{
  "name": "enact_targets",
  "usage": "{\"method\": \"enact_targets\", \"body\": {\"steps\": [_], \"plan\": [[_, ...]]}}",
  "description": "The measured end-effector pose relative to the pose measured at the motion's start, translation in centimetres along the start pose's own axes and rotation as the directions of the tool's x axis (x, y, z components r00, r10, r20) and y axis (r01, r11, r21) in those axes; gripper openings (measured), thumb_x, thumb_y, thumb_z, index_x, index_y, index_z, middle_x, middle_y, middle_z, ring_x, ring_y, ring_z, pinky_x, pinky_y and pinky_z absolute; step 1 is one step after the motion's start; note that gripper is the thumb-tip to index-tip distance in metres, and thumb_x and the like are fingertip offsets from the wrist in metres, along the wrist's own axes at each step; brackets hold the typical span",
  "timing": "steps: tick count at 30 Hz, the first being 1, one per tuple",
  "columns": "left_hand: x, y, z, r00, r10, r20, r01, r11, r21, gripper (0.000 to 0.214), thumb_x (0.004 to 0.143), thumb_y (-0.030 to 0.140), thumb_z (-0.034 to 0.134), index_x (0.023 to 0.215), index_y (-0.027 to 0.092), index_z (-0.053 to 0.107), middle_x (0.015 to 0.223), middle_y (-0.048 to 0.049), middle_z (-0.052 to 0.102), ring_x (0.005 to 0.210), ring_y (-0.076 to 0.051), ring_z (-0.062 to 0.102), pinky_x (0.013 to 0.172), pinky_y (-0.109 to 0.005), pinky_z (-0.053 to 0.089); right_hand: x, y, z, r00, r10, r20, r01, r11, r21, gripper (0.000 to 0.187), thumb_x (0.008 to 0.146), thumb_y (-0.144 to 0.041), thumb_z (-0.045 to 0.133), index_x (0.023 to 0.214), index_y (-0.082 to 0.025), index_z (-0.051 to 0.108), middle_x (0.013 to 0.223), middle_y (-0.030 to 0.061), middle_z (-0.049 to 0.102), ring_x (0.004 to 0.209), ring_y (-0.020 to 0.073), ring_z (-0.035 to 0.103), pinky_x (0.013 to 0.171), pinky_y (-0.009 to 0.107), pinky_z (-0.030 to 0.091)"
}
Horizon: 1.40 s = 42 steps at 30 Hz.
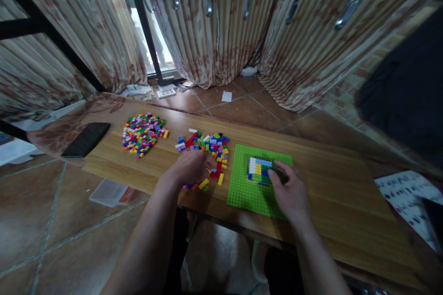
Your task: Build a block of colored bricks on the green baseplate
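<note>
My left hand (194,167) reaches down into a loose pile of mixed toy building bricks (220,149). Its fingers point into the pile and their tips are hidden, so I cannot see whether they grip a brick. On a green studded baseplate (240,193) stands a low block built of bricks (259,170) in white, yellow, blue and green. My right hand (289,184) rests at the right side of this block, thumb and forefinger apart, with the thumb by its near right corner. Some of the right hand's fingers are hidden behind the block's edge.
A second heap of small colourful bricks (143,133) lies farther left on the wooden table (332,184). Beyond it is a black flat case (86,139). A clear plastic box (108,192) sits on the floor at the left. Curtains (221,32) hang behind the table.
</note>
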State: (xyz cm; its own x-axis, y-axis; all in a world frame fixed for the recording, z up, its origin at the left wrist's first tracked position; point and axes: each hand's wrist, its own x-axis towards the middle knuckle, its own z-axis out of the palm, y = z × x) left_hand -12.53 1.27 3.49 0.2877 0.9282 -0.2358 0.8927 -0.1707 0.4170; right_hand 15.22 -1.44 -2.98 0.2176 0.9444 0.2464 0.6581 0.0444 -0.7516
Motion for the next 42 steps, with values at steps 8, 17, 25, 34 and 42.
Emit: {"method": "enact_targets", "body": {"steps": [8,17,25,34,42], "plan": [[0.0,0.9,0.4,1.0,0.016,0.012,-0.016,1.0,0.004,0.026,0.062,0.007,0.061,0.076,0.025,0.075,0.077,-0.0021,0.071,0.072,-0.018,0.063,0.064,-0.023,0.042,0.1,-0.1,-0.1,1.0,0.028,0.007,-0.028,1.0,0.006,0.046,0.081,-0.048,0.056,0.112,-0.015,0.066,0.11,0.0159,0.068,0.094,0.0267,0.064,0.089,0.047,0.049],[-0.2,0.7,0.5,1.0,-0.008,0.015,0.007,0.999,0.041,0.025,0.063,0.01,0.065,0.079,0.026,0.076,0.079,-0.0029,0.072,0.076,-0.02,0.064,0.067,-0.025,0.043,0.1,0.1,-0.1,1.0,0.018,0.015,-0.019,1.0,0.01,0.044,0.082,-0.048,0.056,0.112,-0.017,0.066,0.109,0.0141,0.068,0.093,0.0262,0.064,0.089,0.047,0.049],[-0.3,1.6,0.6,1.0,-0.01,0.021,0.009,1.0,0.021,0.018,0.064,0.013,0.066,0.075,0.024,0.074,0.076,-0.0019,0.07,0.071,-0.018,0.061,0.062,-0.024,0.04,0.1,-0.3,-0.1,1.0,0.019,0.015,-0.018,1.0,-0.011,0.043,0.082,-0.047,0.056,0.109,-0.015,0.066,0.109,0.0151,0.068,0.094,0.0267,0.064,0.09,0.047,0.048],[-0.4,1.1,0.2,0.992,0.129,-0.008,-0.13,0.99,-0.048,0.011,0.074,0.017,0.059,0.078,0.019,0.068,0.072,-0.0009,0.066,0.064,-0.012,0.057,0.059,-0.022,0.036,0.1,-0.5,-0.3,1.0,0.02,-0.002,-0.02,1.0,0.022,0.043,0.082,-0.045,0.056,0.11,-0.015,0.066,0.109,0.0151,0.067,0.092,0.0258,0.063,0.089,0.047,0.049],[1.0,4.9,4.0,0.938,0.318,-0.136,-0.345,0.833,-0.433,0.009,0.082,0.021,0.056,0.086,0.016,0.062,0.068,0.0024,0.059,0.059,-0.009,0.052,0.056,-0.02,0.037,0.0,-0.5,-0.4,0.997,-0.033,-0.066,0.04,0.993,0.107,0.036,0.086,-0.042,0.055,0.109,-0.016,0.067,0.111,0.0129,0.066,0.1,0.0253,0.062,0.092,0.046,0.047]]}}
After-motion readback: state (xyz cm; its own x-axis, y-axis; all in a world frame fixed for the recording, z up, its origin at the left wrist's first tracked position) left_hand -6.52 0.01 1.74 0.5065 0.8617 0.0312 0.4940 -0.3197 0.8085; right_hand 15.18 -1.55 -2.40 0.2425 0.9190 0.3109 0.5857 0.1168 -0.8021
